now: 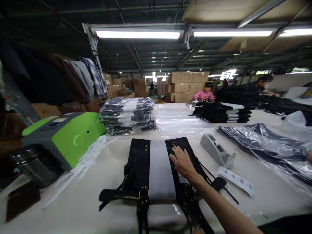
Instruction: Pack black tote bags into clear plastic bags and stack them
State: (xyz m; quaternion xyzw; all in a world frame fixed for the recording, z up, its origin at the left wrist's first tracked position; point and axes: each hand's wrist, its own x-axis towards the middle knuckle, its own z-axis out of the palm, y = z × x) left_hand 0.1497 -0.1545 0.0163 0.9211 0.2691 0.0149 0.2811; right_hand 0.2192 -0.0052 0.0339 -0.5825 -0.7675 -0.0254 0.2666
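Note:
A black bag with straps and brass-coloured buckles lies flat on the table in front of me. A broad pale band runs down its middle. My right hand rests palm down on the bag's right part, fingers spread beside a small buckle. A small tag is partly hidden by my wrist. At the bottom edge, a sliver of skin near the straps may be my left hand; its fingers are hidden.
Left are a green-grey machine, white strips, a flask and a phone. Wrapped bags stand behind. Right are a tape dispenser, a label strip and another person's hand by plastic-covered bags.

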